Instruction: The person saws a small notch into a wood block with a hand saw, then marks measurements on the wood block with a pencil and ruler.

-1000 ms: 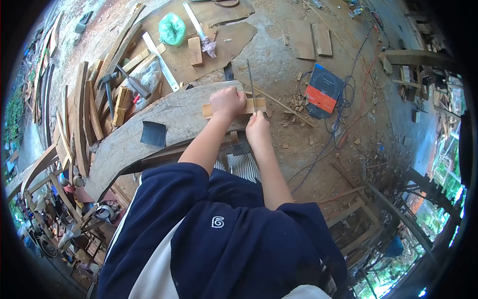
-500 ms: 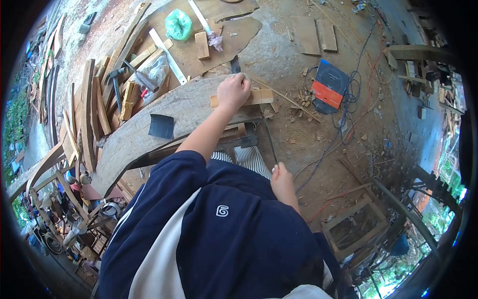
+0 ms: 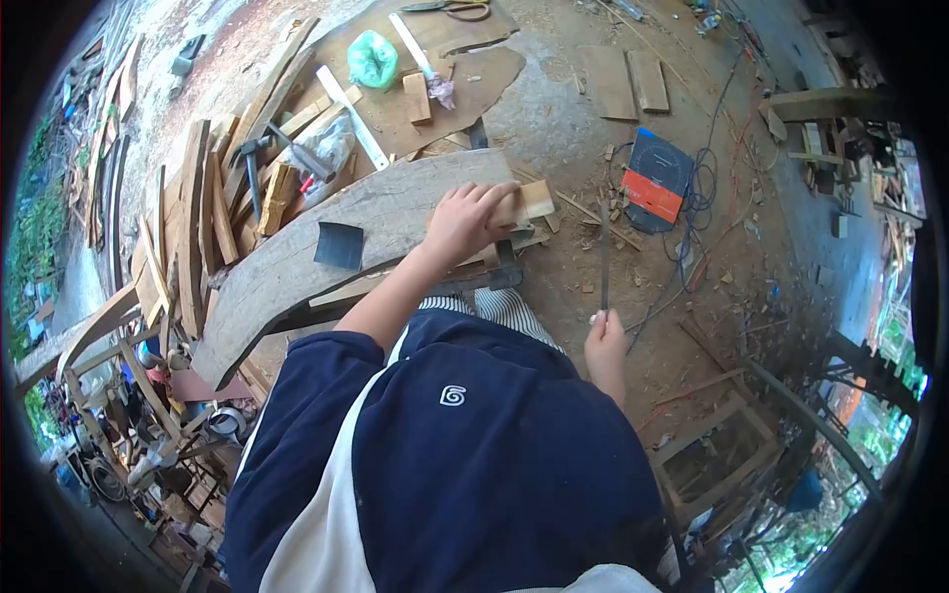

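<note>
My left hand (image 3: 465, 219) is closed over a small flat piece of light wood (image 3: 535, 201), pressing it on the right end of a curved grey wooden board (image 3: 267, 282). The piece's right end juts past the board's edge. My right hand (image 3: 605, 343) grips a long, thin metal file (image 3: 605, 252), which points away from me, apart from the wood. Its handle is hidden in my fist. A dark square of what looks like sandpaper (image 3: 339, 246) lies on the board, left of my left hand.
Behind the board lie a hammer (image 3: 251, 163), wood offcuts (image 3: 278, 196), a green plastic bag (image 3: 373, 59) and scissors (image 3: 457, 10). A black and orange flat package (image 3: 656, 180) rests on the ground at right, beside coiled cable (image 3: 704, 178). A wooden frame (image 3: 717, 450) is at lower right.
My right hand has moved right, taking the file away from the wood's end and turning it more upright in view. My left hand has changed its fist for a flatter grip on the piece.
</note>
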`<state>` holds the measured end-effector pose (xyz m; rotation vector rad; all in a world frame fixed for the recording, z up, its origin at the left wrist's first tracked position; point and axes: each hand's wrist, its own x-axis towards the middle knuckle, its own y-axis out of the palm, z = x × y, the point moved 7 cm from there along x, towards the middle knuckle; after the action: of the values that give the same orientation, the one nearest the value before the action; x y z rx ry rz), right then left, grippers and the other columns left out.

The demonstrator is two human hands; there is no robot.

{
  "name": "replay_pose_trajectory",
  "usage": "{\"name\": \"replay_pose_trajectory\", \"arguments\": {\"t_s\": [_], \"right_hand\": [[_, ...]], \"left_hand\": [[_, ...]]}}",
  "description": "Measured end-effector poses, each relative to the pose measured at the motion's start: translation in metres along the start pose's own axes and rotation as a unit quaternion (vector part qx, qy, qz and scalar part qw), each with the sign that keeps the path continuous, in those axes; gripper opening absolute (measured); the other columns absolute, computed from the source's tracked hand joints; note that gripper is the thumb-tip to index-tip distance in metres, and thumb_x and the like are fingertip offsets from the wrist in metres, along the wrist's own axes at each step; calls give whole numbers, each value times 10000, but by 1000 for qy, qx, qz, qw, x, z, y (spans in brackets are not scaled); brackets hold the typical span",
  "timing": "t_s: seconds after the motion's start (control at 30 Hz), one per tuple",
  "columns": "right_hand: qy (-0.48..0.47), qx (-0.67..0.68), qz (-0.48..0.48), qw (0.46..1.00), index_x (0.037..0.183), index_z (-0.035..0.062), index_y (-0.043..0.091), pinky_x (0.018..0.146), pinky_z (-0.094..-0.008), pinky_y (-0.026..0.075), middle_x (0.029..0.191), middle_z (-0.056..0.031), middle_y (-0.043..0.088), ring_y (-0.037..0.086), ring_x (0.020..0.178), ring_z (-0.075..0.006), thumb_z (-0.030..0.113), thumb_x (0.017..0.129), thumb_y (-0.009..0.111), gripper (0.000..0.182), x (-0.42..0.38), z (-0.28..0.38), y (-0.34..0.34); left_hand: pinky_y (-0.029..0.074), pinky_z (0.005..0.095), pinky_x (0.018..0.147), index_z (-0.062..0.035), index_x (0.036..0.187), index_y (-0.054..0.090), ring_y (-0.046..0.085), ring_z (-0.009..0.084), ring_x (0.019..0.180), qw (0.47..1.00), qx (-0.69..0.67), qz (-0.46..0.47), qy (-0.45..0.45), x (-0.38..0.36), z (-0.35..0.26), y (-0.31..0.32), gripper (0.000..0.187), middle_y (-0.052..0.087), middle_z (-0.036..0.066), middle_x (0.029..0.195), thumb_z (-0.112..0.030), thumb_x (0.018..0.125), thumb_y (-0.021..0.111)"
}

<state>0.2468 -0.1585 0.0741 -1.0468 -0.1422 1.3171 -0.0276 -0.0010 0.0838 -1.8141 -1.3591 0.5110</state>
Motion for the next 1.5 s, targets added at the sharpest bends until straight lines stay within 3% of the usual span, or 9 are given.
{"name": "replay_pose_trajectory", "arguments": {"t_s": [0.17,0.27,0.43,0.73,0.83,1.0,1.2,1.33,1.5], "right_hand": [[-78,-13,-28,997,918,-19,526,672,-475,467,817,-249,627,600,781,-469,224,1038,468,277,7,15,-10],[-111,-18,-2,994,893,-10,528,606,-431,453,742,-192,610,598,646,-354,241,1043,480,296,10,36,-9],[25,332,187,924,1033,68,521,455,-213,358,657,-2,558,480,504,-38,314,1038,550,247,-15,117,2],[-162,456,301,822,1175,52,452,591,-214,470,895,-48,617,585,690,-78,14,833,782,477,-77,277,38],[-230,514,309,766,1194,55,439,617,-223,491,970,-61,609,600,728,-87,15,833,781,499,-99,295,47],[-250,546,295,743,1247,78,429,697,-231,521,1041,-53,589,620,854,-103,54,803,823,594,-113,300,59],[-234,521,298,765,1325,69,417,813,-257,530,1343,-228,569,627,992,-162,115,808,825,661,-128,305,79],[-231,535,286,760,1322,62,428,721,-244,517,1192,-177,633,628,854,-140,123,869,766,569,-138,314,84],[-117,455,200,860,1194,46,536,539,-212,406,871,-39,607,530,638,-75,222,887,777,429,-135,292,100]], "left_hand": [[520,403,816,-186,1261,636,647,275,948,989,-105,-95,35,-28,-35,-67,642,690,57,1081,-230,653,838],[532,391,816,-149,1113,709,674,280,954,989,-97,-114,3,-50,-50,-110,492,706,97,1124,-249,664,884],[515,345,759,-194,1086,722,667,225,894,995,6,-87,44,-78,-80,-163,519,713,50,1125,-197,584,856],[461,335,773,-259,1187,671,638,190,937,975,128,-172,66,-128,-76,-231,593,674,14,1193,-219,617,829],[447,341,828,-263,1227,651,637,191,971,960,144,-227,77,-146,-76,-257,634,676,4,1160,-249,626,852],[443,350,872,-185,1107,676,675,174,958,971,143,-166,-97,-171,-46,-289,612,713,-14,1001,-314,550,892],[443,313,780,-185,992,637,643,153,763,963,170,-195,-76,-194,-32,-300,491,637,-49,810,-316,571,852],[461,359,765,-155,1006,650,660,201,800,962,213,-160,-66,-198,-27,-297,507,661,-2,844,-326,572,847],[476,361,746,-152,1062,646,665,217,805,988,116,-64,-83,-205,-3,-276,540,676,25,861,-319,595,859]]}}
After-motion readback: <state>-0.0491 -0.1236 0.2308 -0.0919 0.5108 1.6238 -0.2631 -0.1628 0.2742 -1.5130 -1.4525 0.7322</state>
